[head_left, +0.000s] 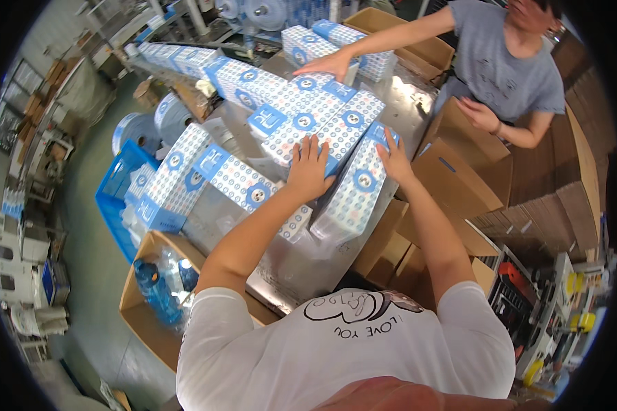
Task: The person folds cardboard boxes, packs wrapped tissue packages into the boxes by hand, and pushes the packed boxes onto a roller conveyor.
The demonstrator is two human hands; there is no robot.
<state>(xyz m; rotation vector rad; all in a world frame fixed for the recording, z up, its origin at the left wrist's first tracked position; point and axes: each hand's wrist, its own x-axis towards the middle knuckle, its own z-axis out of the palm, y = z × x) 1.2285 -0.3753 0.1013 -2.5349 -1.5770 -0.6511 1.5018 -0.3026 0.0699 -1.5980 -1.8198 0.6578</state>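
Note:
Long white packs with a blue dotted pattern lie together on a metal table [274, 282]. My left hand [310, 168] lies with its fingers spread on the near end of a pack [305, 122] in the middle group. Beside it on the right, a separate pack [360, 188] in clear film slants toward me. My right hand [395, 159] presses against that pack's far right side, fingers stretched out. Nearest my left forearm is another patterned pack [236, 179]. Whatever is under my left palm is hidden.
Across the table, a co-worker [507, 61] stretches one arm over the packs. Open cardboard boxes [452, 175] stand at the right. To the left are a blue crate [113, 188], film rolls [173, 116] and a carton [144, 329] holding a blue bottle [156, 291].

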